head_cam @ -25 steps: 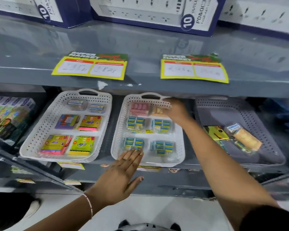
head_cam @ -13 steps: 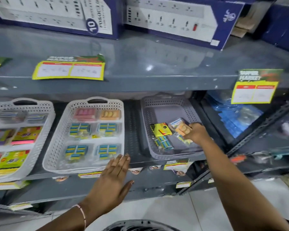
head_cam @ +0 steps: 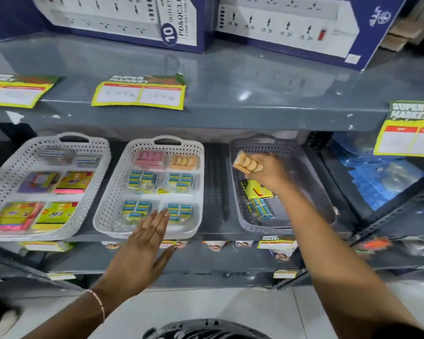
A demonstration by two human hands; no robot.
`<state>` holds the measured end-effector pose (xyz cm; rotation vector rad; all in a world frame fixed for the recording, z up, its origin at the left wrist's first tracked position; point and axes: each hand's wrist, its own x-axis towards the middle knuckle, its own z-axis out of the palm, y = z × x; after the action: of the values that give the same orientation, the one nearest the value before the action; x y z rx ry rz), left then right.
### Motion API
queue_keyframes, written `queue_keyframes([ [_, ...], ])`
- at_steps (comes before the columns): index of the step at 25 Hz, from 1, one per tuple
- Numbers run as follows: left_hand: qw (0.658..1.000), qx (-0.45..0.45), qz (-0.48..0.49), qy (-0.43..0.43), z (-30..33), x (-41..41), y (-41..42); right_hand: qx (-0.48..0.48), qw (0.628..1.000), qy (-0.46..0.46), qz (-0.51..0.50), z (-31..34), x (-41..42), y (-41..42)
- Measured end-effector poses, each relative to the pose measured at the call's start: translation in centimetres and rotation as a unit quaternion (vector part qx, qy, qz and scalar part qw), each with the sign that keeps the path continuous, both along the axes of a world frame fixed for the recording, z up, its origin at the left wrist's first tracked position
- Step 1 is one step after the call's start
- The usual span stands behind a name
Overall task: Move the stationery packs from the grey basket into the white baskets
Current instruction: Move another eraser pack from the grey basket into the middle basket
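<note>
My right hand point(head_cam: 271, 173) holds an orange eraser pack point(head_cam: 247, 162) lifted above the grey basket point(head_cam: 313, 172) on the right of the shelf. A yellow pack point(head_cam: 255, 190) and a blue pack point(head_cam: 261, 210) still lie inside that basket. The middle white basket point(head_cam: 103, 216) holds pink, orange and blue packs in rows. A second white basket point(head_cam: 8, 172) at the left holds yellow, purple and pink packs. My left hand point(head_cam: 145, 245) lies flat, fingers apart, on the front rim of the middle white basket and holds nothing.
A grey shelf point(head_cam: 230, 94) overhangs the baskets, with yellow price tags point(head_cam: 140, 94) and blue power-strip boxes point(head_cam: 291, 28) on top. Blue wrapped goods point(head_cam: 377, 177) fill the compartment right of the grey basket. White floor lies below.
My right hand went from the middle white basket to the grey basket, closed on the orange eraser pack and lifted it. The left hand stayed at the white basket's front.
</note>
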<state>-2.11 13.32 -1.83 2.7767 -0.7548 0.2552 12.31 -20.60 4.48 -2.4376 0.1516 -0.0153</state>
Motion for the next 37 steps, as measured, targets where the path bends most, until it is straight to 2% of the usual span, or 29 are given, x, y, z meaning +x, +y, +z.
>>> queue_keyframes([
  [2, 1.000, -0.002, 0.021, 0.010, 0.4, 0.1, 3.3, -0.009, 0.998, -0.018, 0.066, 0.6, 2.2, 4.9],
  [4, 0.999, 0.001, 0.037, 0.026, 0.3, 0.3, 6.7, -0.059, 0.992, -0.035, 0.107, 0.6, 4.6, 9.8],
  [8, 0.996, 0.019, 0.038, 0.073, -0.7, 0.5, 11.3, -0.130, 0.981, 0.010, 0.143, -0.9, 8.9, 16.7],
  [13, 0.996, 0.028, -0.010, 0.081, -1.4, 0.5, 12.2, -0.172, 0.975, 0.077, 0.121, -3.9, 11.9, 18.9],
  [22, 0.997, 0.018, -0.024, 0.070, -1.1, 0.6, 12.4, -0.253, 0.955, 0.095, 0.121, -3.1, 12.5, 19.4],
  [28, 0.997, 0.020, -0.018, 0.073, -1.2, 0.5, 12.3, -0.210, 0.964, 0.089, 0.137, -3.3, 11.6, 18.9],
  [31, 0.998, 0.021, -0.006, 0.066, -0.9, 0.3, 12.0, -0.128, 0.982, 0.050, 0.130, -2.0, 10.2, 18.6],
  [34, 0.998, 0.015, -0.009, 0.052, -0.2, 0.3, 10.2, 0.012, 0.995, -0.007, 0.101, -0.1, 7.8, 16.8],
  [37, 0.998, 0.000, -0.040, 0.044, 0.5, 0.8, 5.8, 0.029, 0.998, -0.050, 0.040, 0.0, 5.0, 11.1],
])
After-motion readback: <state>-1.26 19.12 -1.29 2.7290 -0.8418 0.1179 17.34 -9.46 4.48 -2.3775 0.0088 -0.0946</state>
